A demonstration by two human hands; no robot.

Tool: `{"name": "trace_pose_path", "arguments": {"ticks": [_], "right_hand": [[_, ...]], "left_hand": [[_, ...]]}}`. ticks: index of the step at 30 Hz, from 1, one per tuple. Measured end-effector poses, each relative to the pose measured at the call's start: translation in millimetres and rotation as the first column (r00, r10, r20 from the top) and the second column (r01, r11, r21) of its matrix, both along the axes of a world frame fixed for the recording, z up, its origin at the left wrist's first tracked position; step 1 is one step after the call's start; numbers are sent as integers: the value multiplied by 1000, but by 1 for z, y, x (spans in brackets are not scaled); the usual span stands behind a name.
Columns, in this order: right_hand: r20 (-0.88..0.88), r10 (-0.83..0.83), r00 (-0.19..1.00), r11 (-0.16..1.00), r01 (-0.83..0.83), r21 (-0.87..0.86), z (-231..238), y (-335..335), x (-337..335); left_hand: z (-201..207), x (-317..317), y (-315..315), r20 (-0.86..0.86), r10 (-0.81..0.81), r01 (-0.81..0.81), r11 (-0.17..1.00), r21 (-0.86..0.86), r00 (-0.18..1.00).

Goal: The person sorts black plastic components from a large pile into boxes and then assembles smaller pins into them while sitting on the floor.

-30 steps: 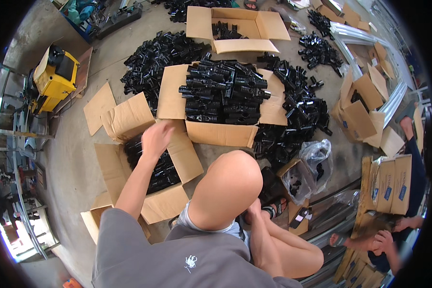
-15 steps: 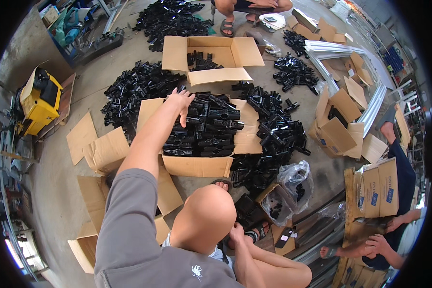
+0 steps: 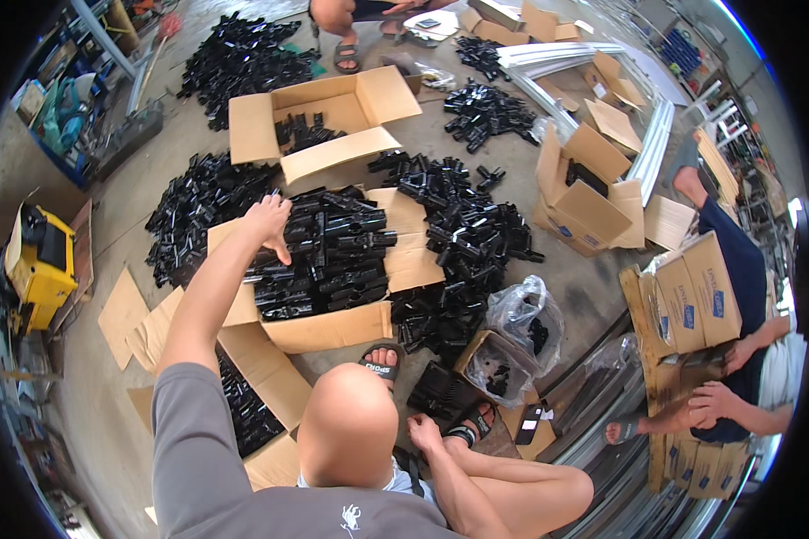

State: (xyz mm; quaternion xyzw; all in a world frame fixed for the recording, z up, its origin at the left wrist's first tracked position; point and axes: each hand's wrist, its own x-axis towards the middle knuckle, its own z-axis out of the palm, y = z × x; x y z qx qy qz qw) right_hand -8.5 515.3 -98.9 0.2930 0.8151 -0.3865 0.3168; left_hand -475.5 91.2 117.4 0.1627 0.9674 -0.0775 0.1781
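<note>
My left hand reaches over an open cardboard box packed with black tubular parts lying in rows. Its fingers are spread above the left side of the parts, and nothing shows in its grasp. Whether the fingertips touch the parts I cannot tell. Low between my legs, beside my sandalled foot, is my right hand. Its fingers are curled in, and whatever they hold, if anything, is hidden. Loose heaps of similar black parts lie on both sides of the box, a left heap and a right heap.
Beyond stands another open box with some black parts. A third box with parts is at my lower left. A plastic-lined box and a phone lie near my right foot. Other people sit at the far side and right.
The view has turned, so the scene sits further left. My left hand stays spread over the box's left side, slightly nearer me. Black parts in the lower-left box now show.
</note>
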Motion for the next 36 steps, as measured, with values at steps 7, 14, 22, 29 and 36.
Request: {"name": "trace_pose_path", "arguments": {"ticks": [7, 14, 22, 29, 36], "right_hand": [[27, 27, 999, 1000, -27, 8, 7, -4, -2], [31, 4, 1000, 1000, -4, 16, 9, -5, -2], [68, 20, 997, 1000, -21, 23, 29, -5, -14], [-15, 37, 999, 999, -37, -7, -14, -7, 6], [-42, 40, 998, 999, -40, 1, -20, -2, 7]], "left_hand": [[2, -5, 10, -10, 3, -2, 1000, 24, 1000], [12, -7, 31, 8, 39, -39, 999, -8, 999], [6, -3, 21, -88, 35, -29, 997, 65, 996], [-38, -6, 17, -159, -112, 136, 979, 152, 981], [-19, 31, 17, -260, -155, 178, 982, 68, 953]]}}
